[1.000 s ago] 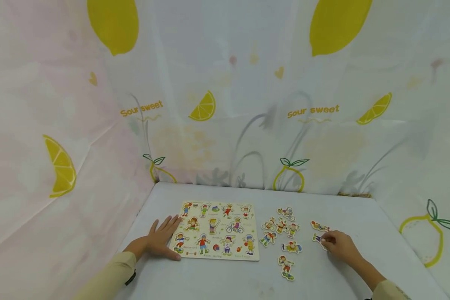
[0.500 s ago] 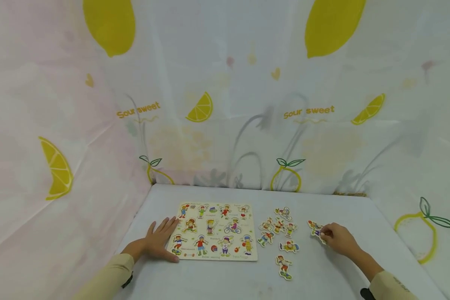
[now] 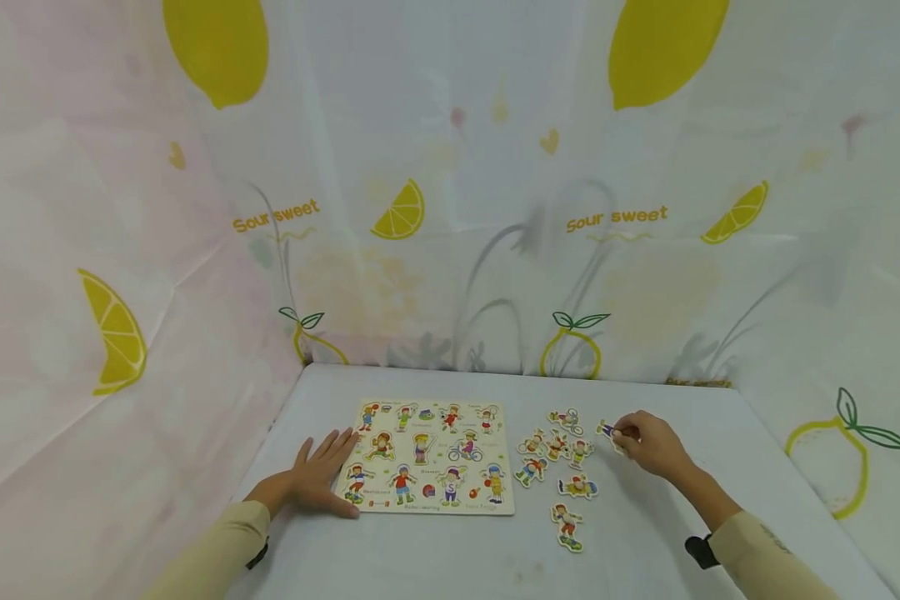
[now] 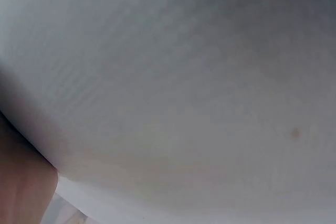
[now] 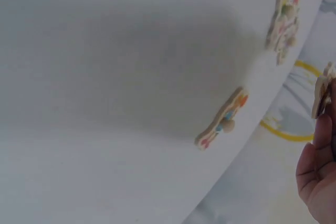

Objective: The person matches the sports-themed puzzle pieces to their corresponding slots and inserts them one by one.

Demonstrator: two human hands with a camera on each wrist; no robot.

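My left hand [image 3: 321, 477] lies with fingers spread at the left edge of the wooden puzzle board [image 3: 506, 504], its fingertips over the rim. The board carries printed sports figures with small words between them. My right hand [image 3: 648, 443] pinches a flat puzzle piece [image 3: 605, 429] with purple trousers, held right of the loose pieces. In the right wrist view, the held puzzle piece [image 5: 320, 98] appears edge-on at the fingertips. A knobbed puzzle piece [image 5: 223, 121] in orange and blue lies on the table in that view; the right hand hides that spot in the head view.
Several loose figure pieces [image 3: 558, 446] lie clustered right of the board. One skateboarder piece [image 3: 567, 527] lies nearer the front, below a yellow and blue piece [image 3: 577, 486]. A white table [image 3: 435, 558] meets lemon-print cloth walls [image 3: 480, 275] at the back and sides.
My right hand has picked up the purple-trousered puzzle piece and moved it up and left, toward the other pieces. My left hand stays at the board's edge.
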